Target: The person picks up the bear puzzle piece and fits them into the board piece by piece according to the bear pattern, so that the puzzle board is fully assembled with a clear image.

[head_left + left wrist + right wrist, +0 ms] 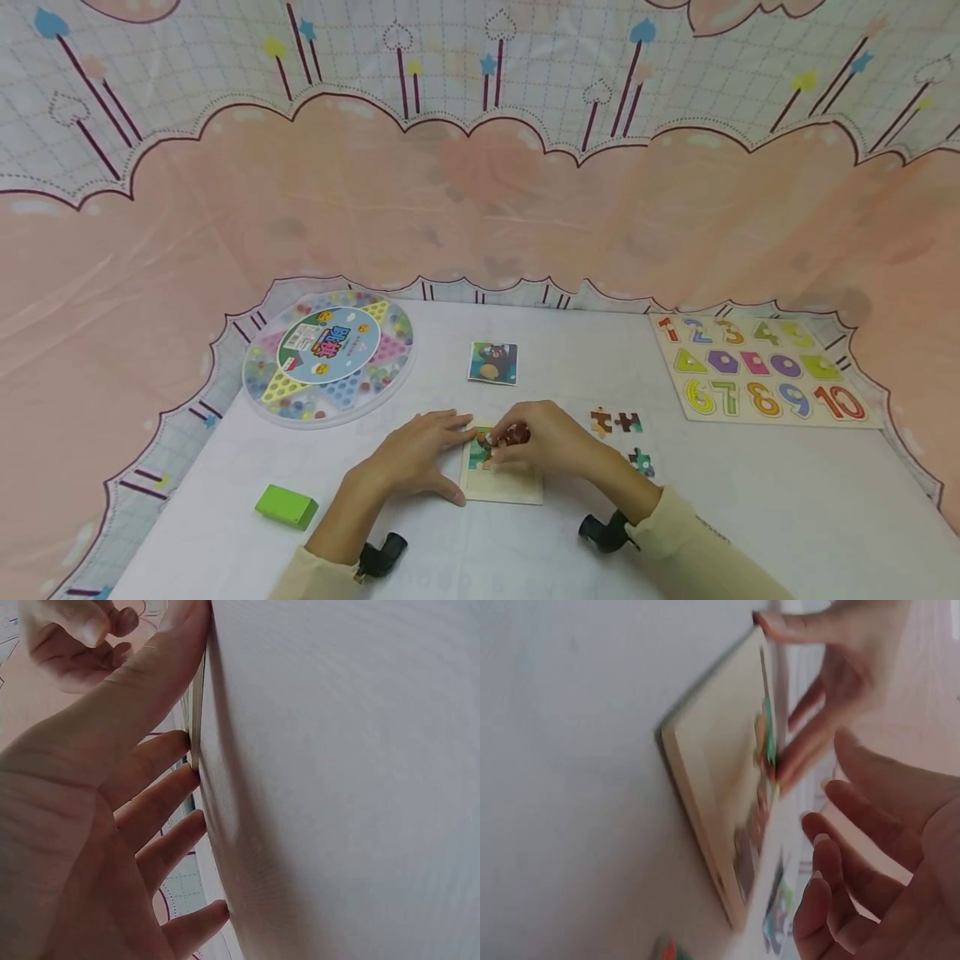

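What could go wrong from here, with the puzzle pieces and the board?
The right arm may brush the nearest loose piece, which lies close beside it. The board may slide if the left hand, touching its left edge, lifts away. The right hand, close above the placed pieces, may nudge them.

Peach fabric (pixel 555 225) hangs behind and on both sides of the white bench (pixel 495 554); above, a scalloped dark line (pixel 468 134) borders a pale grid (pixel 450 58) with printed sticks (pixel 403 83), some star-tipped; light is soft.
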### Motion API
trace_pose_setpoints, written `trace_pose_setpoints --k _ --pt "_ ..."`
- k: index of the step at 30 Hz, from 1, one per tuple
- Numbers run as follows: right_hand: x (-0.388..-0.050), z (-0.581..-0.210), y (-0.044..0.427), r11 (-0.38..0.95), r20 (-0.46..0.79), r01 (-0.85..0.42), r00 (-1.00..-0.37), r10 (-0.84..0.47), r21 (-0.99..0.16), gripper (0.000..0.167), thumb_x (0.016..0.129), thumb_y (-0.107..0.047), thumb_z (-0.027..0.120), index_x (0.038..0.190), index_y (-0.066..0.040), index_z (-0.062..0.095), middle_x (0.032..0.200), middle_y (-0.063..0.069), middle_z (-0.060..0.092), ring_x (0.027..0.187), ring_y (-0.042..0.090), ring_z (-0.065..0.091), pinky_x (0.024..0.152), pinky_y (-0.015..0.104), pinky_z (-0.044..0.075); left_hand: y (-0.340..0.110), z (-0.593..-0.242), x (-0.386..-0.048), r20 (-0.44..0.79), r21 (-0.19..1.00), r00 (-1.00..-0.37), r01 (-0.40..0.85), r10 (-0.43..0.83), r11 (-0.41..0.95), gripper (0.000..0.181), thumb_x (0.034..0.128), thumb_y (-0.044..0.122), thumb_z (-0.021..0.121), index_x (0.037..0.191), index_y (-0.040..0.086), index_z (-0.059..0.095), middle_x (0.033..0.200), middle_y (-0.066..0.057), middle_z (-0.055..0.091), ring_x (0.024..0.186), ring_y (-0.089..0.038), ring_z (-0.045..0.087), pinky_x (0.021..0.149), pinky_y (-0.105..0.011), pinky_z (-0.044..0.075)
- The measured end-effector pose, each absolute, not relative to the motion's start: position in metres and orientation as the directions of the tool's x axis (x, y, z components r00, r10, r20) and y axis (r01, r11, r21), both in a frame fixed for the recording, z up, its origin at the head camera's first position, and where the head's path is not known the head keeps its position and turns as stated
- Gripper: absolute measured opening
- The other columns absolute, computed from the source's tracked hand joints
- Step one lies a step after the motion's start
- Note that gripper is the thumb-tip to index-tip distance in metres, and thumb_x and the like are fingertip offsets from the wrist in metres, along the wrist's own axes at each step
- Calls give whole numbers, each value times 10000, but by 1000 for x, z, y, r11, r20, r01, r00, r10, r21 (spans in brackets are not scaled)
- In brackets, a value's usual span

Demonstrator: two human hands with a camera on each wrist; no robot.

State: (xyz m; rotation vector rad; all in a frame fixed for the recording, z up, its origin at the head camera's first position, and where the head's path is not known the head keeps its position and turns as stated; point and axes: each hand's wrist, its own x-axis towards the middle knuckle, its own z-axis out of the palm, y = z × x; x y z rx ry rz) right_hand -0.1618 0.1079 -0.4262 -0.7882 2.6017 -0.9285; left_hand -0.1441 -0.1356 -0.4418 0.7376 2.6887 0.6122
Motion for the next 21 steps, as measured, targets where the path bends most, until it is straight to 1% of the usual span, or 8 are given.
trace_pose_setpoints --k 3,5,7,9,15,21 --pt "-164 -421 122 655 -28 -401 -840 -542 -640 316 849 -318 828 1123 -170 778 1120 -34 755 1031 165 654 865 347 569 -135 -442 -145 -163 457 -830 415 533 787 919 654 495 914 1456 194 581 1601 0 483 1541 -319 365 1239 -650 274" --pt "-165 -417 133 653 0 -403 -851 -525 -641 358 842 -310 836 1158 -157 762 1194 -17 741 1151 213 643 954 452 573 -135 -442 -145 -167 452 -832 412 529 791 921 653 496 914 1457 197 579 1604 5 478 1544 -314 361 1242 -648 268" --pt "-166 -414 145 650 17 -397 -861 -509 -647 371 849 -285 832 1181 -142 746 1232 5 724 1214 258 619 996 524 563 -135 -442 -145 -167 452 -834 410 527 792 919 653 494 916 1456 196 581 1604 2 478 1545 -315 359 1244 -647 265" --pt "-167 -411 158 647 33 -396 -867 -498 -652 377 855 -244 829 1198 -120 734 1250 37 715 1226 295 609 1002 554 557 -135 -442 -144 -167 457 -833 408 527 790 919 653 488 918 1455 191 582 1605 -6 478 1545 -319 358 1246 -646 263" --pt "-170 -414 196 663 18 -358 -887 -462 -658 379 874 -186 807 1231 -99 711 1265 81 705 1216 345 617 993 553 569 -134 -440 -143 -164 476 -830 407 534 780 918 654 473 925 1455 180 583 1603 -22 480 1542 -335 357 1245 -649 260" --pt "-169 -421 224 725 -38 -314 -905 -424 -614 353 878 -183 800 1210 -97 719 1236 84 717 1152 299 619 997 541 556 -134 -440 -143 -161 468 -829 414 536 781 927 650 484 923 1456 182 581 1602 -23 481 1538 -335 362 1237 -653 274"
